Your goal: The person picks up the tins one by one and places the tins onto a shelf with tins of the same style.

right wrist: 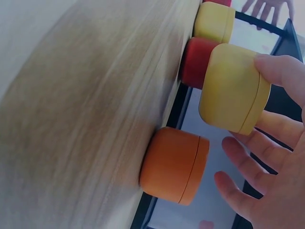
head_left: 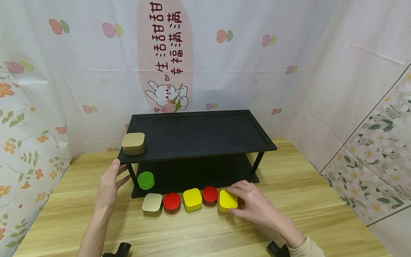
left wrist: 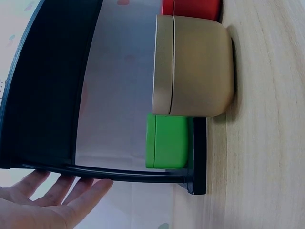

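Note:
A yellow square tin (head_left: 227, 201) sits at the right end of a row before a black two-tier shelf (head_left: 199, 139). My right hand (head_left: 257, 207) pinches it between thumb and fingers; in the right wrist view the tin (right wrist: 231, 90) is tilted. Close beside that hand is an orange tin (right wrist: 174, 164), hidden by the hand in the head view. At the shelf's left end, my left hand (head_left: 107, 185) rests its extended fingertips against the side of the frame, as the left wrist view shows. A green round tin (head_left: 146, 181) stands on the lower tier near it.
Leftward along the row are a red round tin (head_left: 210, 196), another yellow tin (head_left: 192, 199), a second red tin (head_left: 171, 202) and a beige square tin (head_left: 152, 203). A gold tin (head_left: 133, 144) stands on the upper tier's left corner. A printed curtain (head_left: 244, 78) hangs behind.

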Motion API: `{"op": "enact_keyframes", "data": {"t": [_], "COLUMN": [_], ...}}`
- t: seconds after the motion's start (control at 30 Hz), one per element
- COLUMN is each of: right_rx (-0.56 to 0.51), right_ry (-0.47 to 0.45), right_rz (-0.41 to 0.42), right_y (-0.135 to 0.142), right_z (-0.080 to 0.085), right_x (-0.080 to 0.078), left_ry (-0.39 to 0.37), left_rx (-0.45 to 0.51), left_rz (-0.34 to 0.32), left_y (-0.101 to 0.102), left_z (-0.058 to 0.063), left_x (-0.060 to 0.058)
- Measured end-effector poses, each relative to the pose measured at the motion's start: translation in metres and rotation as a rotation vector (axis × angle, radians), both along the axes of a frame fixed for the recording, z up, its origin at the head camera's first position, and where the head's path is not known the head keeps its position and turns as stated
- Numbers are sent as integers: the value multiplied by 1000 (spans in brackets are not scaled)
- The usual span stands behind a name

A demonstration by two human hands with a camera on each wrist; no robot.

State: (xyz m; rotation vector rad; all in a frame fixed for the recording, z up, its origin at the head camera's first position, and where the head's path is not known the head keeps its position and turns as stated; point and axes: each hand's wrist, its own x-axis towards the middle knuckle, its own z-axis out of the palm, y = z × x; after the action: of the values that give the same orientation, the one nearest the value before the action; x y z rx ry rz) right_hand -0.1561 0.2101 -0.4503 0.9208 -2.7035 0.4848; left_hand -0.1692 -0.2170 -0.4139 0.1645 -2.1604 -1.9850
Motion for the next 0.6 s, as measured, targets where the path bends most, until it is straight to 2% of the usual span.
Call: {"op": "enact_keyframes", "data": {"t": [0.6], "right_rx": [-50], "right_ry": [9], "right_rz": [21], "right_y": [-1], "right_z": [6], "right_x": [0], "left_ry": [10], "left_rx": [14], "left_rz": [-11], "left_y": [-1], "left_z": [0], "left_x": [1]}}
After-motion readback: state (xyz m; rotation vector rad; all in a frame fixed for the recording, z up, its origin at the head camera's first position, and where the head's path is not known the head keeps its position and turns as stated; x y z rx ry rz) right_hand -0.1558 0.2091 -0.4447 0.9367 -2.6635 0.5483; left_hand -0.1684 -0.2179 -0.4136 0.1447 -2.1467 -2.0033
